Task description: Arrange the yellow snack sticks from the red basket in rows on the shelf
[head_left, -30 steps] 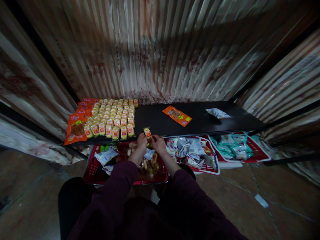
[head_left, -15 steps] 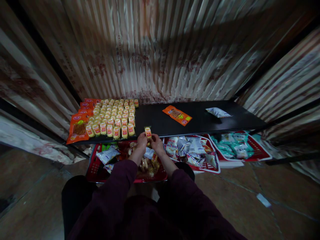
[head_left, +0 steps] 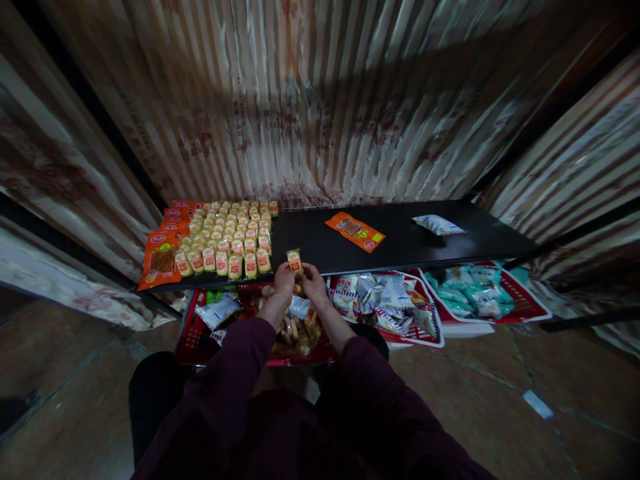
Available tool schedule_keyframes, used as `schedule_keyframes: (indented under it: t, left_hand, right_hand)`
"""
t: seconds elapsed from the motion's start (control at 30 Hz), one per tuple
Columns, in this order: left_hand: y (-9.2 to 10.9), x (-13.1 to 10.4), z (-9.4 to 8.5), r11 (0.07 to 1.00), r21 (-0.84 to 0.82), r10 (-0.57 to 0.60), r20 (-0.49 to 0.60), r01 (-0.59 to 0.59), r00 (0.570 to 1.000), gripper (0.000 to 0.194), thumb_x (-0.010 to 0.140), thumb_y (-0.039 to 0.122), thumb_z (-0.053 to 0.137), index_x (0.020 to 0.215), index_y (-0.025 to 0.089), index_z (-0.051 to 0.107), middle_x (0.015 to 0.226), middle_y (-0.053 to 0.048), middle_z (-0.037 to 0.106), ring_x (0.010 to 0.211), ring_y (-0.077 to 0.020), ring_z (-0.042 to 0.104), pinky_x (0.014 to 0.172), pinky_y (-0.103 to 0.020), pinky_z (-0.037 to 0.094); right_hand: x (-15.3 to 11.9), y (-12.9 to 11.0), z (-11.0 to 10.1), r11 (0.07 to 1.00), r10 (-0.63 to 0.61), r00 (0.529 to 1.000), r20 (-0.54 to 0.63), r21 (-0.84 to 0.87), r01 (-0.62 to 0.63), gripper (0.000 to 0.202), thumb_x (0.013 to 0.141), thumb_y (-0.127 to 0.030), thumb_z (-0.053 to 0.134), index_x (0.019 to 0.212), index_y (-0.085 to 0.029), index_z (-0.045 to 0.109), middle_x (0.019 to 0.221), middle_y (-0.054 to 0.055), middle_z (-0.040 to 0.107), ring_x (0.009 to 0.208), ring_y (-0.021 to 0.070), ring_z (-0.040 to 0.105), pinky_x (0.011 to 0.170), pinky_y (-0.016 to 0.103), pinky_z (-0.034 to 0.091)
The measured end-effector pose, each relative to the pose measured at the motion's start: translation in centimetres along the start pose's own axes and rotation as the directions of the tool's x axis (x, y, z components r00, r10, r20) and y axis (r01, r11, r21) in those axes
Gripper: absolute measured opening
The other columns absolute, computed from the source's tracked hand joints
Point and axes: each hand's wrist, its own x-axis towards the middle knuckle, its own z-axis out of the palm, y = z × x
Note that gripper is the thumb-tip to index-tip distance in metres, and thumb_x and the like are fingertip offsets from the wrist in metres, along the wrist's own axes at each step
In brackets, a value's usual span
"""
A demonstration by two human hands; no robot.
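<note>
Small packet: a yellow snack packet (head_left: 294,261) stands upright at the front edge of the black shelf (head_left: 400,243), just right of the rows.
Left hand: the left hand (head_left: 283,281) has its fingers closed on the lower part of the small packet.
Right hand: the right hand (head_left: 315,282) is just beside it, fingers curled; whether it touches the packet I cannot tell.
Rows: many similar yellow packets (head_left: 230,233) lie in neat rows on the left part of the shelf, with orange packs (head_left: 161,253) at their left.
Basket: a red basket (head_left: 193,337) with mixed snacks is below the hands.
Further right: one orange pack (head_left: 355,232) and one white packet (head_left: 438,225) lie apart on the shelf.
</note>
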Motion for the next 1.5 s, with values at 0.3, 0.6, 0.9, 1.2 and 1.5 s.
schedule_keyframes:
  t: [0.3, 0.6, 0.9, 1.2, 1.5]
  left_hand:
    - [1.4, -0.7, 0.9, 0.994, -0.095, -0.049, -0.037, 0.045, 0.998, 0.029, 0.067, 0.010, 0.062, 0.094, 0.019, 0.062, 0.078, 0.000, 0.063, 0.065, -0.0107, 0.057, 0.065, -0.023, 0.045]
    - [1.6, -0.3, 2.2, 0.947, -0.293, -0.137, -0.005, 0.130, 0.991, 0.019, 0.069, 0.010, 0.062, 0.087, 0.016, 0.060, 0.068, 0.003, 0.061, 0.059, -0.0079, 0.057, 0.065, -0.022, 0.045]
    - [1.7, -0.2, 1.7, 0.912, -0.355, -0.187, 0.084, 0.205, 0.979, 0.011, 0.065, 0.014, 0.068, 0.070, 0.016, 0.059, 0.065, 0.003, 0.060, 0.057, -0.0081, 0.056, 0.065, -0.024, 0.046]
    - [0.9, 0.5, 1.2, 0.922, -0.320, -0.203, 0.075, 0.217, 0.976, 0.010, 0.068, 0.020, 0.071, 0.076, 0.016, 0.066, 0.068, -0.004, 0.065, 0.077, -0.0181, 0.064, 0.076, -0.030, 0.051]
    - [1.9, 1.0, 1.1, 0.877, -0.374, -0.287, 0.094, 0.301, 0.953, 0.012, 0.067, 0.024, 0.072, 0.074, 0.015, 0.065, 0.064, -0.002, 0.064, 0.065, -0.0149, 0.063, 0.067, -0.028, 0.051]
  right_hand:
    - [-0.1, -1.7, -0.3, 0.970, -0.120, 0.992, -0.026, -0.218, 0.111, 0.032, 0.078, -0.028, 0.054, 0.109, -0.022, 0.061, 0.111, 0.003, 0.067, 0.097, 0.0170, 0.063, 0.092, 0.033, 0.049]
    - [0.1, -3.3, -0.5, 0.913, -0.224, 0.974, -0.022, -0.355, 0.202, 0.035, 0.075, -0.018, 0.053, 0.108, -0.021, 0.063, 0.114, 0.006, 0.065, 0.107, 0.0194, 0.059, 0.101, 0.038, 0.043]
    - [0.2, -2.8, -0.2, 0.921, -0.227, 0.974, -0.015, -0.328, 0.210, 0.052, 0.076, -0.015, 0.052, 0.128, -0.020, 0.049, 0.124, 0.007, 0.063, 0.116, 0.0178, 0.057, 0.103, 0.036, 0.043]
    - [0.4, -2.3, 0.3, 0.933, -0.255, 0.966, 0.038, -0.253, 0.256, 0.053, 0.075, -0.008, 0.044, 0.126, -0.022, 0.050, 0.121, 0.003, 0.065, 0.116, 0.0156, 0.058, 0.107, 0.038, 0.041]
    - [1.2, -2.0, 0.6, 0.950, -0.215, 0.977, 0.000, -0.230, 0.209, 0.047, 0.077, -0.011, 0.043, 0.122, -0.019, 0.054, 0.123, 0.007, 0.062, 0.112, 0.0161, 0.059, 0.104, 0.036, 0.042]
